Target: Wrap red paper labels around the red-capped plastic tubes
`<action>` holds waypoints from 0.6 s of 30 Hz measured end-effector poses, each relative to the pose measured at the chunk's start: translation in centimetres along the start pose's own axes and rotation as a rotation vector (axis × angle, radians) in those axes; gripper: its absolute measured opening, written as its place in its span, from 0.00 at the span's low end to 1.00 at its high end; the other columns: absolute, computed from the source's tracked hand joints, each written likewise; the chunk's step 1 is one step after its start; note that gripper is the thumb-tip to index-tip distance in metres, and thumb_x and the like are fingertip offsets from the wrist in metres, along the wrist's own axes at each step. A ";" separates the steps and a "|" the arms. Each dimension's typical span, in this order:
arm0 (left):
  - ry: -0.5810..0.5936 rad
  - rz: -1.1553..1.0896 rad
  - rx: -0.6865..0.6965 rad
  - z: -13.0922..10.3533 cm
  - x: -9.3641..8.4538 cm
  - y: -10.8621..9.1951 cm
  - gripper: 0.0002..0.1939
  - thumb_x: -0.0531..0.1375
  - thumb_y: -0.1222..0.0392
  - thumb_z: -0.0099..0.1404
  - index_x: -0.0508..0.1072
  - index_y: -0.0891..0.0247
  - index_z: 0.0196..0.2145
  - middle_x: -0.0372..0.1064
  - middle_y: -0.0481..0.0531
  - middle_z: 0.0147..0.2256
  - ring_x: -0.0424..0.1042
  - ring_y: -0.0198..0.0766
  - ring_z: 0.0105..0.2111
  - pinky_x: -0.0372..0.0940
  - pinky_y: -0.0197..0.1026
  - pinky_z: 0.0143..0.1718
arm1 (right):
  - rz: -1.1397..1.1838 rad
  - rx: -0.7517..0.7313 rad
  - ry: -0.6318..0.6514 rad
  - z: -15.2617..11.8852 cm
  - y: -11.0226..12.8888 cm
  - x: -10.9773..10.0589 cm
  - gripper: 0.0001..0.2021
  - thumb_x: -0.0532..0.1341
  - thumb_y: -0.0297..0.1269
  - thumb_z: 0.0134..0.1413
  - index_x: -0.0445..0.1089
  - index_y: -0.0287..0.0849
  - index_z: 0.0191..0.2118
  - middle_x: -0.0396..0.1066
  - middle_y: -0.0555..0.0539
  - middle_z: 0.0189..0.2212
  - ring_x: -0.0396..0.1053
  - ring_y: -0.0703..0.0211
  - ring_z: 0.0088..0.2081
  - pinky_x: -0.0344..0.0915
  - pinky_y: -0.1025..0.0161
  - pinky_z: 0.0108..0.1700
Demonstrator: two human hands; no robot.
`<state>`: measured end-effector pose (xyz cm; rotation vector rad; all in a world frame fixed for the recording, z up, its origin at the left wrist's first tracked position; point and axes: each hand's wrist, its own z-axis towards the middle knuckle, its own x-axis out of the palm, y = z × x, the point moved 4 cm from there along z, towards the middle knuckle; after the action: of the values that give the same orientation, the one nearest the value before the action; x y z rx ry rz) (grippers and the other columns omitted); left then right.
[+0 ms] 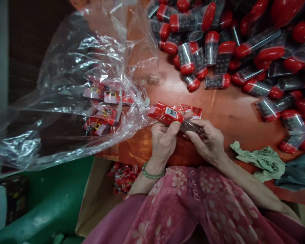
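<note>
My left hand [164, 137], with a green bead bracelet at the wrist, is closed around a red printed wrapper [160, 114] that carries a barcode. The wrapper slants over the table's front part. From its right end sticks out a see-through tube [189, 126] with dark contents. My right hand [210, 138] pinches that tube with thumb and fingers. Whether the tube's cap is inside the wrapper is hidden. Just behind the fingers lies another red printed wrapper [196, 111], partly covered by the hands.
Many red-capped tubes [211, 47] are heaped at the back right. A large transparent plastic bag [63, 51] with red printed packs [101, 123] spreads over the left. Below it, a cardboard box [95, 189] holds more red packs. Green cloth [263, 162] lies at the right.
</note>
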<state>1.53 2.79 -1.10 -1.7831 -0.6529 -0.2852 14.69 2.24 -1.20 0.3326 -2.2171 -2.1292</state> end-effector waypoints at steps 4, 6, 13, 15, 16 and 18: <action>0.002 -0.003 0.013 -0.6 0.1 -0.2 0.18 0.73 0.45 0.52 0.81 0.61 0.34 0.81 0.52 0.32 0.81 0.46 0.43 0.74 0.48 0.51 | 0.264 0.136 0.101 -0.3 -0.2 0.3 0.12 0.65 0.44 0.59 0.67 0.43 0.43 0.76 0.53 0.29 0.77 0.66 0.26 0.74 0.69 0.31; -0.021 -0.012 0.022 -0.9 0.0 -0.4 0.20 0.74 0.44 0.50 0.81 0.60 0.34 0.81 0.52 0.32 0.81 0.46 0.43 0.73 0.49 0.52 | 0.274 0.122 0.092 -0.6 -0.1 0.3 0.12 0.66 0.44 0.58 0.68 0.44 0.43 0.76 0.53 0.30 0.77 0.66 0.26 0.75 0.69 0.32; 0.001 -0.028 -0.025 -1.8 0.2 -0.4 0.20 0.76 0.45 0.45 0.81 0.60 0.32 0.81 0.51 0.29 0.81 0.47 0.42 0.74 0.53 0.52 | -0.132 -0.227 -0.069 -2.0 1.8 -0.5 0.08 0.66 0.33 0.56 0.72 0.44 0.42 0.79 0.48 0.35 0.77 0.61 0.34 0.74 0.65 0.39; -0.011 -0.013 -0.011 -2.1 0.2 -0.3 0.20 0.76 0.45 0.45 0.81 0.60 0.31 0.80 0.50 0.28 0.82 0.47 0.41 0.74 0.52 0.51 | -0.024 -0.140 -0.039 -2.1 1.6 -0.6 0.08 0.67 0.36 0.56 0.72 0.44 0.41 0.79 0.49 0.33 0.77 0.62 0.31 0.74 0.65 0.36; -0.018 -0.002 -0.005 -2.2 0.2 -0.3 0.20 0.76 0.45 0.46 0.81 0.60 0.31 0.81 0.51 0.29 0.82 0.47 0.41 0.75 0.51 0.50 | 0.084 -0.055 0.002 -2.1 1.3 -0.4 0.09 0.67 0.39 0.56 0.71 0.44 0.40 0.78 0.50 0.30 0.76 0.63 0.29 0.73 0.66 0.34; -0.012 0.021 -0.001 -2.6 0.3 -0.3 0.19 0.75 0.44 0.48 0.81 0.60 0.31 0.81 0.52 0.30 0.82 0.47 0.40 0.76 0.49 0.47 | 0.350 0.118 0.104 -2.1 0.5 0.1 0.12 0.68 0.45 0.56 0.70 0.43 0.39 0.76 0.53 0.25 0.74 0.64 0.24 0.72 0.67 0.29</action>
<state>1.97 0.51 0.13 -1.7931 -0.6424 -0.2613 14.93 0.15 -0.57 0.0507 -2.1579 -1.7679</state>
